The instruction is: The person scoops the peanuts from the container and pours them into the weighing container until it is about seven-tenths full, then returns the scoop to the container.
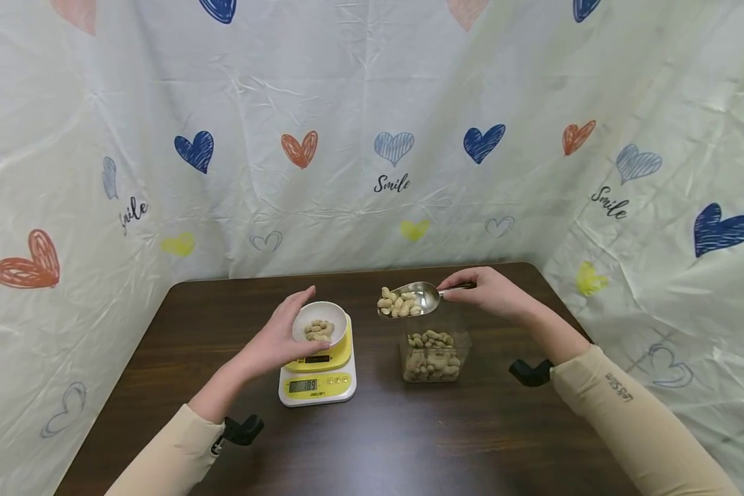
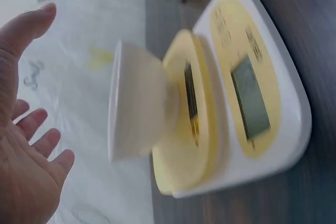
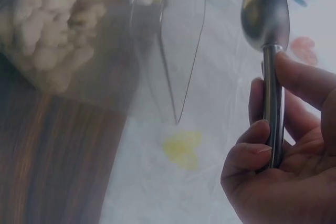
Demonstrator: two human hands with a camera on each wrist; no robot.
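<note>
My right hand point(image 1: 486, 293) grips a metal scoop point(image 1: 426, 296) by its handle, with fingers and thumb wrapped round it in the right wrist view. Several peanuts point(image 1: 399, 304) in their shells lie in the scoop, which is above a clear container point(image 1: 434, 379) of more peanuts. On the yellow and white kitchen scale point(image 1: 319, 388) stands a small white bowl point(image 2: 136, 103) with a few peanuts point(image 1: 319, 331) inside. My left hand point(image 1: 279, 337) is beside the bowl, its fingers spread and apart from it in the left wrist view. The scale's display reads about 18.9.
All of this is on a dark brown wooden table point(image 1: 397, 441). A white cloth point(image 1: 347, 220) printed with hearts hangs behind the table and along both sides. The clear container stands to the right of the scale, with table surface between them.
</note>
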